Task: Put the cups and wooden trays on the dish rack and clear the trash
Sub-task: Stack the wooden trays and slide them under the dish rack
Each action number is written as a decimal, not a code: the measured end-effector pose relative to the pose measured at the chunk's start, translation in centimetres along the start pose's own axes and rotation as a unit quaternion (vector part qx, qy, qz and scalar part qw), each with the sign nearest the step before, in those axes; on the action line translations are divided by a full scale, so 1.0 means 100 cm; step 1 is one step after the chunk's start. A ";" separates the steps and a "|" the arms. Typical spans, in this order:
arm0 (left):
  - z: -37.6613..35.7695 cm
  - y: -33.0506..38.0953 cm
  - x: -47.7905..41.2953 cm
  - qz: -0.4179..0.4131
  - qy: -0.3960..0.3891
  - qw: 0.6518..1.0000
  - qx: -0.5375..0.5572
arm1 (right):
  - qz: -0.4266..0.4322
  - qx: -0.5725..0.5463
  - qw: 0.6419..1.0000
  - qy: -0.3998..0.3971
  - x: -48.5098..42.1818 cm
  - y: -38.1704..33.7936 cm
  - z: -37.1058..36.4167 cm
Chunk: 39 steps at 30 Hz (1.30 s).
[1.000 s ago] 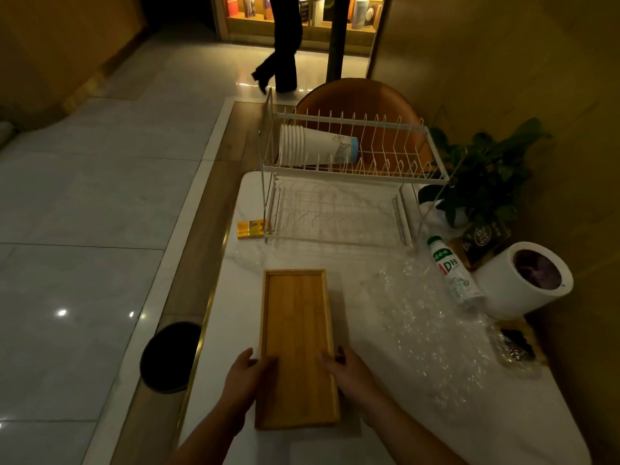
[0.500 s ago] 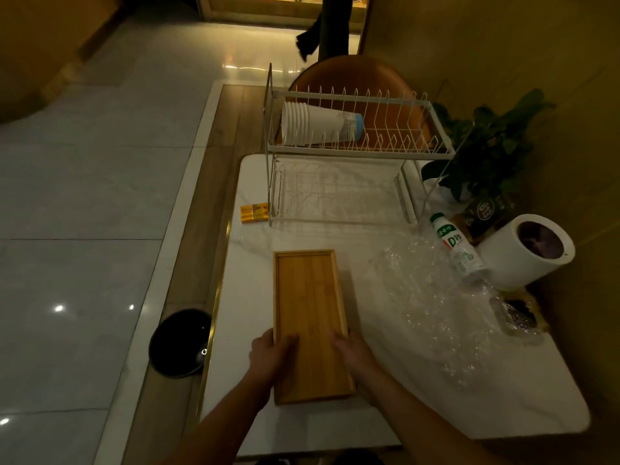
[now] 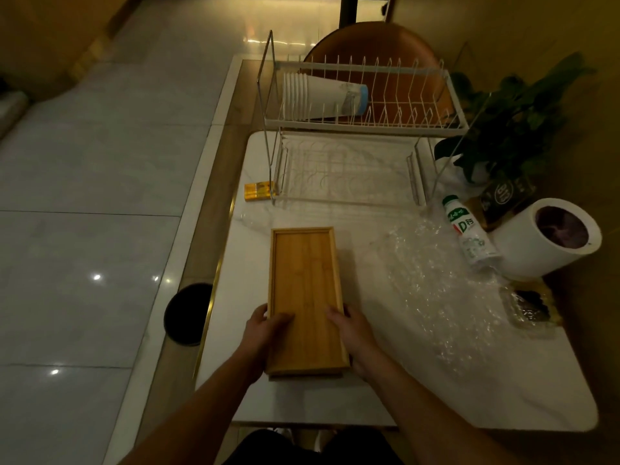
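Note:
A long wooden tray lies lengthwise near the front of the white table, with the edge of a second tray showing under its near end. My left hand grips its left rim, thumb on top. My right hand grips the right rim the same way. A two-tier white wire dish rack stands at the table's far end; a stack of white paper cups lies on its side on the upper tier. The lower tier holds nothing.
Crumpled clear plastic wrap spreads to the right of the tray, beside a small drink bottle, a white cylinder bin and a dark packet. A yellow pack lies left of the rack. A black floor bin stands left of the table. A plant sits at the far right.
The camera has pulled back and tilted down, so more of the table's near edge shows. Both hands stay on the tray's rims; the tray's near end appears lifted slightly off the one beneath.

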<state>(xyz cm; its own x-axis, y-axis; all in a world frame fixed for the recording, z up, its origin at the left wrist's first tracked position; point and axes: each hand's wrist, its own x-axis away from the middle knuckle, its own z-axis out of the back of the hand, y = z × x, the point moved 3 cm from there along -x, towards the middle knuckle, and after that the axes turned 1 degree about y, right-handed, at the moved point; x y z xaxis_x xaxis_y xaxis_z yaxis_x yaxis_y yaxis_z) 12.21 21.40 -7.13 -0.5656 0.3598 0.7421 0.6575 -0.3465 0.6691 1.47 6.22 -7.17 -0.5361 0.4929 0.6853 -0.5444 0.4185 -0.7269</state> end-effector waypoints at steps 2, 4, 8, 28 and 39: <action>0.000 0.001 -0.001 0.012 -0.012 1.000 0.007 | 0.000 -0.004 1.000 0.001 0.000 -0.003 0.000; 0.000 0.002 -0.002 0.023 -0.017 0.999 0.017 | -0.002 -0.012 1.000 -0.004 -0.001 -0.006 -0.001; -0.003 0.003 0.000 0.030 -0.015 0.999 0.035 | -0.001 -0.020 1.000 -0.011 0.000 -0.009 0.004; -0.006 0.079 -0.018 -0.045 -0.055 0.997 0.029 | 0.053 -0.122 0.989 -0.071 -0.031 -0.067 0.002; 0.027 0.135 -0.082 -0.156 -0.080 0.984 -0.040 | 0.074 -0.194 0.978 -0.016 -0.074 -0.123 0.000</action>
<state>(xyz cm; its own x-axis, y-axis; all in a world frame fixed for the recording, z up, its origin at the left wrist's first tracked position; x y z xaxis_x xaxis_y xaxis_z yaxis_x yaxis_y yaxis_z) 27.03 16.11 -4.32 -0.6443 0.5882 0.4887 0.4200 -0.2619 0.8689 12.10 -2.59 -3.32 -0.6135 0.5492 0.5675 -0.1770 0.6047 -0.7765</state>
